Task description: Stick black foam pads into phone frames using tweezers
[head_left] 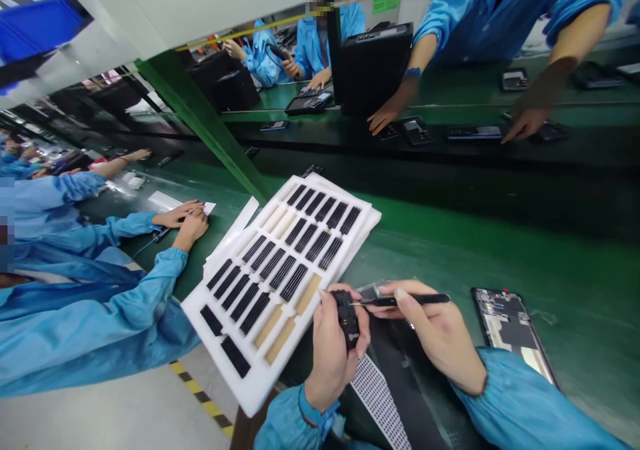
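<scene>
In my left hand (333, 350) is a small black phone part (349, 320), gripped between thumb and fingers. My right hand (435, 330) pinches a pair of dark tweezers (423, 299), whose tips meet the black part. A clear piece of film (373, 290) shows behind the tweezers near my right fingers; whether I hold it I cannot tell. Left of my hands lies a white foam tray (220, 353) with rows of black parts (273, 263) in its slots; several slots show a tan bottom. Below my hands a sheet of small pale dots (377, 397) lies on the bench.
An opened phone (513, 330) lies at the right on the green bench (425, 237). Beyond the bench a dark conveyor (350, 147) carries several phones. A green post (205, 130) rises behind the tray. Co-workers in blue sleeves (125, 290) work at the left and across.
</scene>
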`<move>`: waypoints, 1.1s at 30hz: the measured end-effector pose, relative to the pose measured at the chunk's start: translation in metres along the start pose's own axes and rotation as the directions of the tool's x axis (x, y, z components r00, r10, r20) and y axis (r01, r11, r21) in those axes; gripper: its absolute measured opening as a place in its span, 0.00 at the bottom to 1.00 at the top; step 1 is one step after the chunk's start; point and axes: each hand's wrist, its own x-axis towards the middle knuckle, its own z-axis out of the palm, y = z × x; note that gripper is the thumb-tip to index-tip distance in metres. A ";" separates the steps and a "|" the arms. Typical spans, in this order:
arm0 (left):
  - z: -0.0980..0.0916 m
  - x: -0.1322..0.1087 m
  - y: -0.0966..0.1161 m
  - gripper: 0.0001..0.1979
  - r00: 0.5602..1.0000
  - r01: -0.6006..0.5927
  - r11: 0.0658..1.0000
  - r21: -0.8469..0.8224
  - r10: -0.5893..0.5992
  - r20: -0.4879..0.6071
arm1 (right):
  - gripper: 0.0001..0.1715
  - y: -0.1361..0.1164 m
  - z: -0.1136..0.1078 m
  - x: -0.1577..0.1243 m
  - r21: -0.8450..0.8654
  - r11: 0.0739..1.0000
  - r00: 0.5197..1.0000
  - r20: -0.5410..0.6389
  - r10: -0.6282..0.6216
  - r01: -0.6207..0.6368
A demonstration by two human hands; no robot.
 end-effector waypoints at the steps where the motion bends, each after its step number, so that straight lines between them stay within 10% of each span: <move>1: 0.001 -0.001 0.001 0.26 1.000 0.000 1.000 0.000 0.000 -0.013 | 0.18 -0.001 0.002 -0.002 -0.003 1.000 1.000 -0.004 -0.012 0.012; 23: 0.004 -0.021 0.005 0.12 0.995 -0.099 0.995 0.007 0.099 -0.024 | 0.14 0.001 0.008 -0.021 -0.249 0.935 0.962 -0.035 -0.270 0.253; 28: -0.012 -0.036 0.019 0.15 0.963 -0.207 0.967 0.147 0.228 -0.144 | 0.23 -0.001 -0.009 -0.005 -0.059 0.998 0.989 -0.145 -0.033 0.024; 31: -0.039 -0.052 0.023 0.16 0.954 -0.181 0.818 0.546 0.282 -0.105 | 0.29 0.017 -0.014 0.004 -0.086 0.988 0.990 -0.070 0.125 -0.131; 33: -0.059 -0.063 0.019 0.13 0.953 -0.203 0.516 0.832 0.299 0.047 | 0.34 0.036 -0.008 0.003 -0.152 0.966 0.971 0.086 0.221 -0.207</move>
